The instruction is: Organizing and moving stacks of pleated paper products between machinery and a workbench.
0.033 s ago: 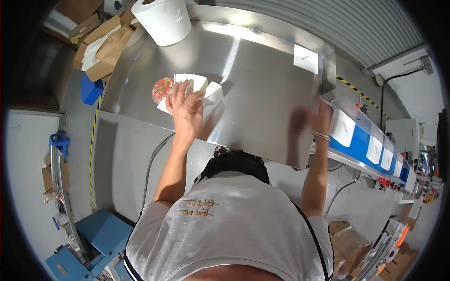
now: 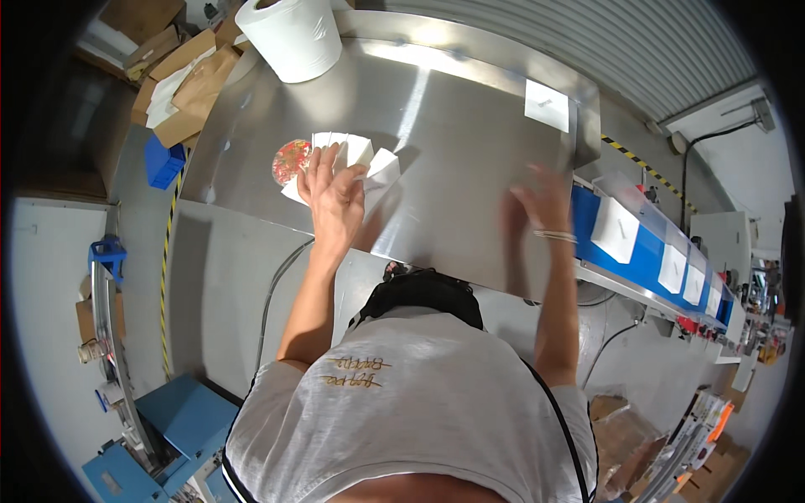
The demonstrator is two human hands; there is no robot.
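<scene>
My left hand (image 2: 329,189) rests at the left of the steel table (image 2: 470,126), with curled fingers and thumb closed around a fanned row of white packets (image 2: 356,149). Its fingers hide part of the row. Just left of the packets lies a round disc (image 2: 292,162) with a red, speckled pattern. My right hand (image 2: 547,201), smeared by motion, hovers over the table's right side. Thumb and fingers are apart there, and I see nothing held. Beside it, a white packet (image 2: 616,230) lies on the blue conveyor belt (image 2: 586,214).
Farther along the belt lie several more white packets (image 2: 672,268). Another white packet (image 2: 546,106) is in the table's far right corner. A large white roll (image 2: 293,44) stands at the far left, near an open cardboard box (image 2: 197,92) and a blue bin (image 2: 163,161).
My right hand has moved left, away from the conveyor and over the table. My left hand stays on the white packets.
</scene>
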